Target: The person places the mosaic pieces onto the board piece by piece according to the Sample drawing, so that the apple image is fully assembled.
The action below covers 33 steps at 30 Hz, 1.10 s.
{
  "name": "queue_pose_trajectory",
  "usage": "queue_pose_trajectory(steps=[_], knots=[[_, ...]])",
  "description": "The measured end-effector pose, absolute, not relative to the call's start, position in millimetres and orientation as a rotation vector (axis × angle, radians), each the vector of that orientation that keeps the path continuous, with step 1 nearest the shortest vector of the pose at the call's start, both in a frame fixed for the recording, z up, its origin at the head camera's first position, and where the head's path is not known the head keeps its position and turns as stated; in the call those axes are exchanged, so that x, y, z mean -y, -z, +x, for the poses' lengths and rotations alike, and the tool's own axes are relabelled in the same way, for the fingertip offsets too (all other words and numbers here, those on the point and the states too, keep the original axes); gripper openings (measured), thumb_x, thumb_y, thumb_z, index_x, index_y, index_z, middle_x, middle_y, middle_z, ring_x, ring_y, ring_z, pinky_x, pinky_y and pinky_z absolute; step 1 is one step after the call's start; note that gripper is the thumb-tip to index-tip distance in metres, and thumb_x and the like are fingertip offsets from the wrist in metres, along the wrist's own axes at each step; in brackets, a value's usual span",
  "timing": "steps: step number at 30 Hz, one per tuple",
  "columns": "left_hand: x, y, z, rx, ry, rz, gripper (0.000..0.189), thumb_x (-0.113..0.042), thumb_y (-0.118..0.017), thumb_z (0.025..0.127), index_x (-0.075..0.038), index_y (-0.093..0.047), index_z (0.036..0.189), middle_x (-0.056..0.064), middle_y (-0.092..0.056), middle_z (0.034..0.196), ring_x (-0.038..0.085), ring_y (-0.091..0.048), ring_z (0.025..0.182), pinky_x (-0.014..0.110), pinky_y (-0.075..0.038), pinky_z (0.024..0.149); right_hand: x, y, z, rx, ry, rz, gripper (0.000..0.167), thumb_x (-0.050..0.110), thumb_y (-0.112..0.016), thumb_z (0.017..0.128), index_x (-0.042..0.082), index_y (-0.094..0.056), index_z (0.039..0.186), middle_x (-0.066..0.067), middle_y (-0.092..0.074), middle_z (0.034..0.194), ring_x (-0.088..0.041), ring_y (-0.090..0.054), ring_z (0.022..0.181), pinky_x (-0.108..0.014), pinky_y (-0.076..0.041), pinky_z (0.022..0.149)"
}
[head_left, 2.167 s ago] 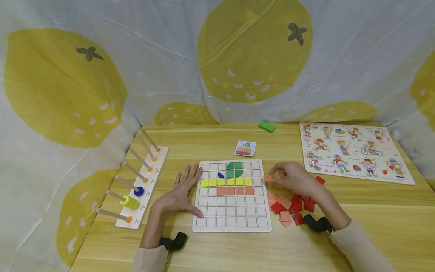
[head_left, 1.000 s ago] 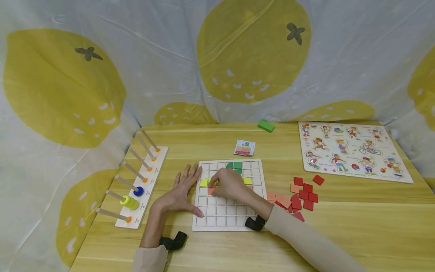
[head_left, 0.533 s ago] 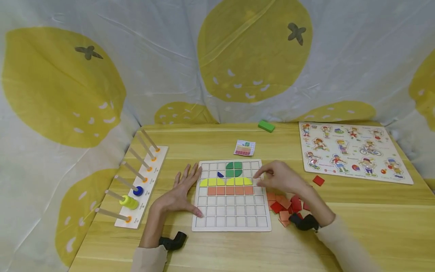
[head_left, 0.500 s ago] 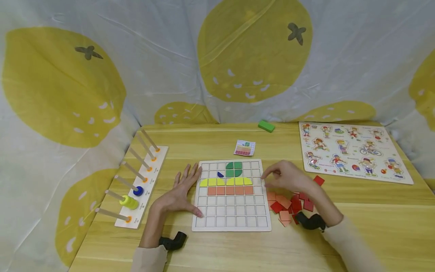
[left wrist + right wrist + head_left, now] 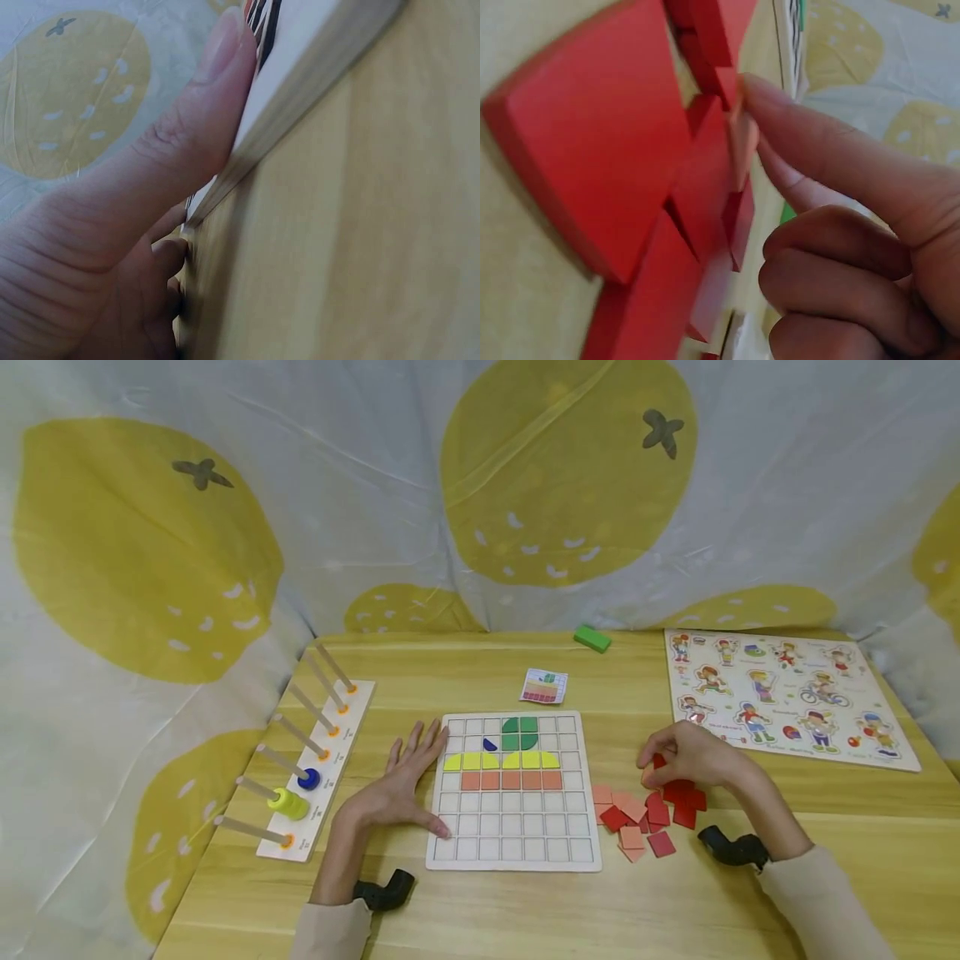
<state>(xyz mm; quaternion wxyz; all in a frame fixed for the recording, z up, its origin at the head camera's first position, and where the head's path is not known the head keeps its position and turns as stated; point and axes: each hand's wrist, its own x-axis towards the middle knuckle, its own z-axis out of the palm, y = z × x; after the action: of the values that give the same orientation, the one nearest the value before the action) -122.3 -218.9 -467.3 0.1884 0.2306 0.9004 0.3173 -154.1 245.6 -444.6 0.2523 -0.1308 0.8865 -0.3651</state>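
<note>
A white grid board (image 5: 510, 827) lies on the table with colored tiles set in its squares: green pieces (image 5: 519, 733), a blue piece (image 5: 490, 744), a yellow row (image 5: 480, 762) and an orange row (image 5: 510, 780) under it. My left hand (image 5: 393, 789) is spread along the board's left side, thumb on its edge in the left wrist view. To the right of the board, my right hand (image 5: 693, 756) pinches an orange tile (image 5: 742, 142) between thumb and forefinger at the pile. Its other fingers are curled in. Loose red tiles (image 5: 683, 814) and orange tiles (image 5: 625, 802) lie beneath and beside it.
A small pattern card (image 5: 543, 686) lies behind the board, with a green block (image 5: 592, 639) farther back. The pegged ring stand (image 5: 341, 760) is at the left. A picture puzzle board (image 5: 787, 702) lies at the back right, close to my right hand.
My right hand carried an orange tile to the left end of the orange row and let it go. It then moved back right to the pile and pinched another. The left hand stays put.
</note>
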Motion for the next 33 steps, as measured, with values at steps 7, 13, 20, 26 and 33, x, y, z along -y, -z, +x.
queue_pose_trajectory(steps=[7, 13, 20, 26, 33], knots=[[218.1, 466.1, -123.3, -2.527, -0.907, 0.639, 0.149, -0.041, -0.100, 0.060, -0.010, -0.002, 0.167, 0.012, 0.014, 0.175, 0.038, 0.023, 0.159, 0.066, 0.017, 0.125, -242.7, 445.2, -155.8, -2.505, 1.023, -0.330, 0.032, 0.023, -0.087, 0.083, 0.003, -0.075, 0.105, 0.005, -0.040, 0.058, -0.010, -0.037, 0.053, -0.024, -0.032, 0.050], [218.5, 466.0, -123.4, -2.529, -0.901, 0.640, 0.149, -0.041, -0.100, 0.060, -0.010, -0.002, 0.167, 0.012, 0.015, 0.174, 0.039, 0.023, 0.159, 0.066, 0.017, 0.124, -239.1, 442.1, -154.4, -2.550, 0.939, -0.297, 0.026, 0.019, -0.088, 0.081, 0.004, -0.074, 0.097, 0.005, -0.037, 0.057, -0.011, -0.037, 0.054, -0.024, -0.033, 0.050], [218.3, 466.8, -123.2, -2.524, -0.914, 0.641, 0.148, -0.041, -0.100, 0.060, -0.010, -0.002, 0.167, 0.013, 0.014, 0.175, 0.039, 0.023, 0.159, 0.066, 0.018, 0.124, -227.4, 448.0, -153.6, -2.580, 0.968, -0.348, 0.025, 0.019, -0.087, 0.083, 0.006, -0.074, 0.100, 0.004, -0.040, 0.058, -0.012, -0.037, 0.053, -0.024, -0.030, 0.049], [218.9, 466.2, -123.2, -2.527, -0.921, 0.635, 0.148, -0.040, -0.100, 0.060, -0.010, -0.002, 0.167, 0.013, 0.014, 0.175, 0.039, 0.023, 0.159, 0.067, 0.017, 0.124, -215.0, 442.9, -152.6, -2.632, 0.936, -0.355, 0.022, 0.016, -0.083, 0.087, 0.003, -0.074, 0.102, 0.004, -0.038, 0.059, -0.012, -0.034, 0.055, -0.023, -0.029, 0.051], [217.6, 467.2, -123.9, -2.532, -0.907, 0.648, 0.148, -0.041, -0.100, 0.060, -0.009, -0.002, 0.167, 0.014, 0.014, 0.174, 0.040, 0.023, 0.159, 0.067, 0.017, 0.124, -148.5, 422.4, -142.5, -2.556, 1.058, -0.495, 0.020, 0.015, -0.082, 0.089, 0.005, -0.076, 0.105, 0.005, -0.033, 0.059, -0.011, -0.031, 0.055, -0.022, -0.025, 0.052]])
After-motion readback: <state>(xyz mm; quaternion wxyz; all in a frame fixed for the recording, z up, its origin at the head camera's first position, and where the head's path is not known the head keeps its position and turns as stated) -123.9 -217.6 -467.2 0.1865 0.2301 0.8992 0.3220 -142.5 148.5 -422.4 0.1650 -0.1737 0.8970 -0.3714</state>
